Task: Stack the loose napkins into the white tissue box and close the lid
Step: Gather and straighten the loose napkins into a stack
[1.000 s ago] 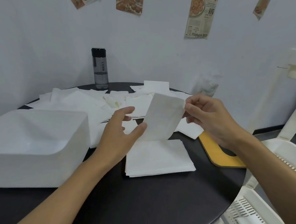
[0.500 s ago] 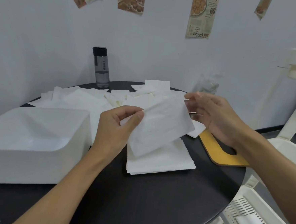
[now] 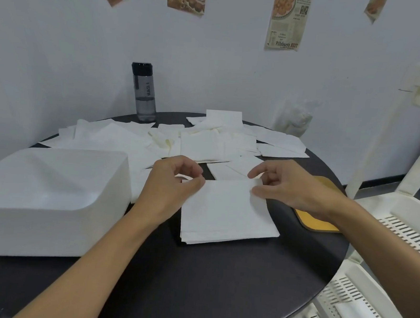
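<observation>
From where I stand, the person is squaring up a pile of napkins (image 3: 225,239) in the middle of the round dark counter (image 3: 195,289), just right of the white tissue box (image 3: 47,197). Both hands are at the far edge of the top napkin (image 3: 225,207), which lies flat on the pile.

The left hand (image 3: 172,183) is at the far-left corner with its fingers curled and its thumb against the paper. I cannot tell whether it pinches the corner or only touches it. The right hand (image 3: 286,186) is loose at the far-right corner. Its thumb lies on the napkin and its forefinger is lifted clear above, so it grips nothing.

I judge this to be the gathering step, with sheets being collected into one tidy stack before any go into the box. A good many loose napkins (image 3: 205,143) lie spread across the far side of the counter, near a water bottle (image 3: 144,92). A yellow mat (image 3: 321,225) sits under the right wrist.

The box shows no opening from here and its top looks shut. The next move likely calls for a reach across to the spread, taking one thin sheet without dragging its neighbours. Later the box will need opening to take the pile.
</observation>
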